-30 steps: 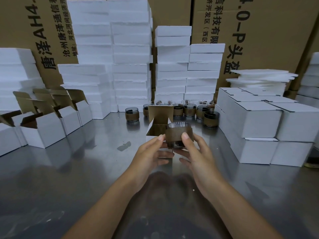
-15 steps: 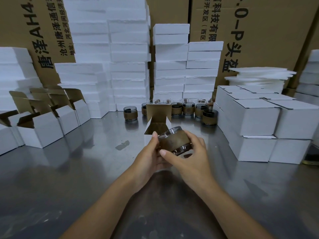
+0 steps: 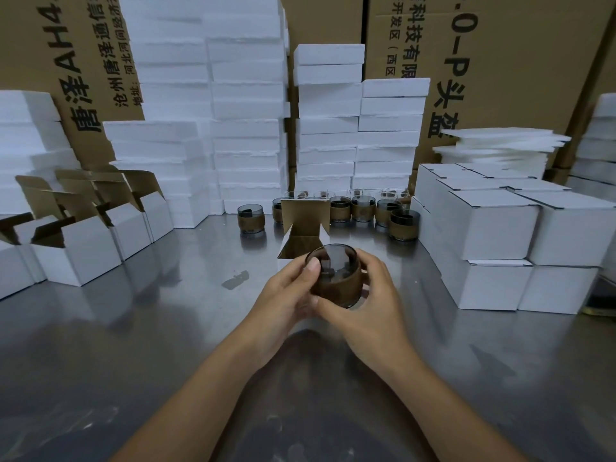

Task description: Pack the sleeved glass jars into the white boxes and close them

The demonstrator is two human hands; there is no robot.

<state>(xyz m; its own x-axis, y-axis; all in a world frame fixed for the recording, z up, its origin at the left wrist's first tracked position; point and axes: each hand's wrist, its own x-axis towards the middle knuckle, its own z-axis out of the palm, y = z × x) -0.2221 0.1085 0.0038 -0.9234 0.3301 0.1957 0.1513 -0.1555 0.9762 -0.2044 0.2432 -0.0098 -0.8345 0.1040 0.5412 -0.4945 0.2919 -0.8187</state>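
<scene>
Sleeved glass jar (image 3: 336, 276): we are tipping it mouth-up from its earlier tilt, left hand (image 3: 286, 295) and right hand (image 3: 373, 305) fingers closed around it, nearing the open white box (image 3: 301, 240).

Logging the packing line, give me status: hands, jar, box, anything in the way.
Left hand and right hand both grip sleeved glass jar. Jar in front of open white box, not in. Nothing blocking.

A: kinda dim overall, soft glare smeared across the steel table (image 3: 133, 328).
B: yeah, and the wide lens bends the foam stacks (image 3: 206, 95) at the edges. Forearms look blurry near the bottom.
</scene>
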